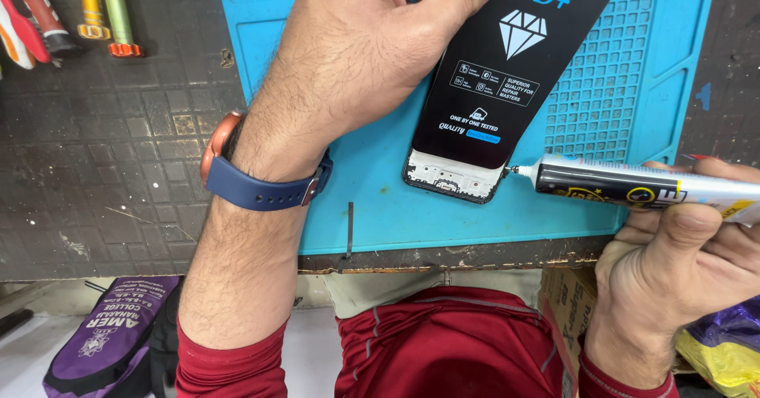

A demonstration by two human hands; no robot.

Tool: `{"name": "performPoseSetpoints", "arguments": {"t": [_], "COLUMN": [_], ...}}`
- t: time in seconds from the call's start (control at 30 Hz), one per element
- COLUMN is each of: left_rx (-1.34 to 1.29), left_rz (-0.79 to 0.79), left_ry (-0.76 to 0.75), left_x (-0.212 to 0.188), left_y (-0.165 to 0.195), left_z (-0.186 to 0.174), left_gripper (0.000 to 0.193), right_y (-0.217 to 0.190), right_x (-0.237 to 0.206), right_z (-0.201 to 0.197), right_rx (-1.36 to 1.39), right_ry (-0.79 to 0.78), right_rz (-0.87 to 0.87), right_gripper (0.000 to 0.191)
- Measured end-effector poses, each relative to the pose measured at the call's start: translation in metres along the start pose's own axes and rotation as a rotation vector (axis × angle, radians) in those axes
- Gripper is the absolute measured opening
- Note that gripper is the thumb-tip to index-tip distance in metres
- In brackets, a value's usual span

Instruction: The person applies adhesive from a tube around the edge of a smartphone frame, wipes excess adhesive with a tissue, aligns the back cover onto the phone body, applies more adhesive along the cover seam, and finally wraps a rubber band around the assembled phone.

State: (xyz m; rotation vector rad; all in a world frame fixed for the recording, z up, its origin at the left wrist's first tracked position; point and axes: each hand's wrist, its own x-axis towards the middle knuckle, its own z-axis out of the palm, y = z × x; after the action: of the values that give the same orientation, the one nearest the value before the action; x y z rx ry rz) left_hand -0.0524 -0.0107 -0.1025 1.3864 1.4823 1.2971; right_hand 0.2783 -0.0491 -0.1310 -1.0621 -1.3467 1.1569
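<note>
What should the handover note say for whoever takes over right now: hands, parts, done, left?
Left hand: presses the black screen part down on the phone frame, on the blue mat.
Right hand: holds the glue tube, nozzle tip at the frame's lower corner.
Done: screen part laid over the frame; bottom edge uncovered.
Left: glue along that edge looks unfinished; no bead visible.

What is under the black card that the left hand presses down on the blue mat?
Under the black card lies a phone frame; only its bottom end shows, with the glue tube nozzle at its corner. The card and left hand hide the rest.
</note>
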Motion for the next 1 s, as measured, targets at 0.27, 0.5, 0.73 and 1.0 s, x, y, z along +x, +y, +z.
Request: {"name": "performPoseSetpoints", "arguments": {"t": [0.27, 0.5, 0.73, 1.0], "left_rx": [0.004, 0.037, -0.007, 0.01], "left_rz": [-0.076, -0.073, -0.039, -0.028], "left_ry": [-0.031, -0.024, -0.024, -0.037], "left_x": [0.0001, 0.0008, -0.0005, -0.0046], "left_y": [0.0014, 0.0033, 0.0, -0.0009], "left_z": [-0.0007, -0.0009, -0.0004, -0.0009], "left_gripper": [0.027, 0.029, 0.028, 0.03], "right_y": [0.0002, 0.0001, 0.0005, 0.0022], "right_x": [0.0009, 0.002, 0.0025, -0.0007], "right_z": [-0.0002, 0.0012, 0.0016, 0.003], "right_rx": [-0.002, -0.001, 0.001, -0.001], "right_ry": [-0.005, -0.002, -0.001, -0.002], "right_rz": [0.003, 0.003, 0.001, 0.003], "right_gripper": [0.032, 0.029, 0.027, 0.024]}}
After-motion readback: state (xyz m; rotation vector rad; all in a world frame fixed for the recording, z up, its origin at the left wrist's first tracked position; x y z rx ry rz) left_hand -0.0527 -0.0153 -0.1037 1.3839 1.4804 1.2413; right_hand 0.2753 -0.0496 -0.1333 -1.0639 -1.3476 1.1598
